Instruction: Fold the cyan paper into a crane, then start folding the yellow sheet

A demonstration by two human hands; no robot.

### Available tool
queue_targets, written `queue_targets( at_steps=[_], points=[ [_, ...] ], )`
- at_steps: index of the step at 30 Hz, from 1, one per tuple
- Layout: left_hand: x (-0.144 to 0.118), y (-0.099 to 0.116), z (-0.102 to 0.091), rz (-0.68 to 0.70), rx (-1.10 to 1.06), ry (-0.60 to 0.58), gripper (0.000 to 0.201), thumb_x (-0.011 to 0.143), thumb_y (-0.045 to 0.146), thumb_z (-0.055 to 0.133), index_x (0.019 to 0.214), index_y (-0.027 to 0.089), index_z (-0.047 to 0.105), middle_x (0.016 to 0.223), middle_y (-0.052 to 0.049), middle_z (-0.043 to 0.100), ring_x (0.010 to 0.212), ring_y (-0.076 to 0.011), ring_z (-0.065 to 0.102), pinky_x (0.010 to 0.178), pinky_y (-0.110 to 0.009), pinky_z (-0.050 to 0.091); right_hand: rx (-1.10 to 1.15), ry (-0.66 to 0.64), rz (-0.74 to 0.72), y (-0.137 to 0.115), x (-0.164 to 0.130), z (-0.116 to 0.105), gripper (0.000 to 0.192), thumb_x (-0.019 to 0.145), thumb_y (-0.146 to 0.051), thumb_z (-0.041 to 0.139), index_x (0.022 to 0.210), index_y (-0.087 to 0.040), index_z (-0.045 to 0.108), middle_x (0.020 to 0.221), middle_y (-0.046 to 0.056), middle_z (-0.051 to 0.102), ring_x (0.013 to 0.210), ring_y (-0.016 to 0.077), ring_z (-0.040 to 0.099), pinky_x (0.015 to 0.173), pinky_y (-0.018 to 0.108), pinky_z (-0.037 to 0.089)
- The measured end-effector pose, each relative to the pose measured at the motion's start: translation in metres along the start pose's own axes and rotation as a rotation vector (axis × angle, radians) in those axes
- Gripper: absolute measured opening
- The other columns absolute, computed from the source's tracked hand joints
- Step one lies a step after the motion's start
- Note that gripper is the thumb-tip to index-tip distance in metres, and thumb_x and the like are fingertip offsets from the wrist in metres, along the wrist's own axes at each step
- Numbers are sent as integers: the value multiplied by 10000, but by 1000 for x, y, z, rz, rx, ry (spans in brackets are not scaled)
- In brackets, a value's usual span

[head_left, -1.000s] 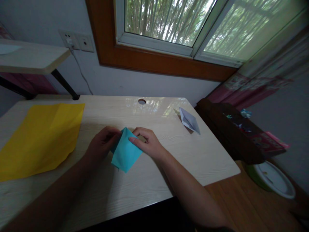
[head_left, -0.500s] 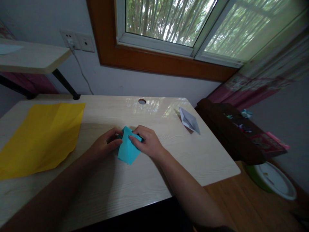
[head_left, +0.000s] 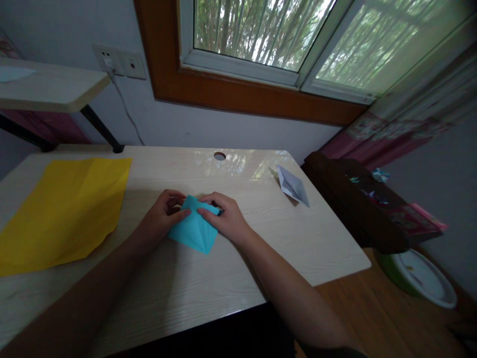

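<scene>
A folded piece of turquoise paper point(head_left: 196, 231) is held between my two hands over the middle of the desk. My left hand point(head_left: 169, 211) grips its left side, thumb on the front face and fingers curled behind. On the right side, my right hand point(head_left: 225, 216) pinches the paper with the thumb in front and the fingers at its upper back edge. Crease lines run down the paper to its lower corner, and the fingertips behind it are partly hidden.
A large yellow paper sheet point(head_left: 67, 214) lies on the left of the wooden desk point(head_left: 298, 248). Near the right edge rests a folded white paper point(head_left: 292, 186). A shelf point(head_left: 48, 89) stands at the left rear, and a round green-rimmed bin point(head_left: 421, 278) is on the floor.
The turquoise paper has spread wider to the left, showing a broader, flatter face. My left hand has shifted so its thumb lies on the front; my right hand has stayed nearly in place.
</scene>
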State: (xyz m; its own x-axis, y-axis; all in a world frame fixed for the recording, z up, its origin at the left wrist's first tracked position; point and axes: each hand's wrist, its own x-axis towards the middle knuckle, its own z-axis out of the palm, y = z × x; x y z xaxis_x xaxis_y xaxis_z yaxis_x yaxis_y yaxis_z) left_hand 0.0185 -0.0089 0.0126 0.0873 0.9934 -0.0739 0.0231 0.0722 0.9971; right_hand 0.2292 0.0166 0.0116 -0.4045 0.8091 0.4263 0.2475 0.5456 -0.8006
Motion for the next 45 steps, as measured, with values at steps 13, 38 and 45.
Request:
queue_targets(
  at_steps=[13,38,45],
  points=[
    [5,-12,-7,-68,158,-41,383,817,572,711,905,200,729,787,-8,695,690,-186,605,594,-270,457,337,-74,254,16,-2,9,465,806,-363,809,1219,-249,628,810,-28,625,721,135,582,639,261,492],
    [10,-14,-10,-47,52,-88,560,738,488,828,1195,199,680,1098,-80,771,936,-282,729,796,-368,577,540,218,331,31,1,11,516,725,-327,868,1124,-260,549,703,-92,516,639,104,523,601,225,452],
    [11,-15,-8,-31,73,74,473,776,530,781,1065,163,708,960,-63,756,831,-245,685,749,-342,545,647,-15,500,24,0,15,543,658,-355,902,1083,-230,588,963,0,713,822,167,674,798,345,578]
  ],
)
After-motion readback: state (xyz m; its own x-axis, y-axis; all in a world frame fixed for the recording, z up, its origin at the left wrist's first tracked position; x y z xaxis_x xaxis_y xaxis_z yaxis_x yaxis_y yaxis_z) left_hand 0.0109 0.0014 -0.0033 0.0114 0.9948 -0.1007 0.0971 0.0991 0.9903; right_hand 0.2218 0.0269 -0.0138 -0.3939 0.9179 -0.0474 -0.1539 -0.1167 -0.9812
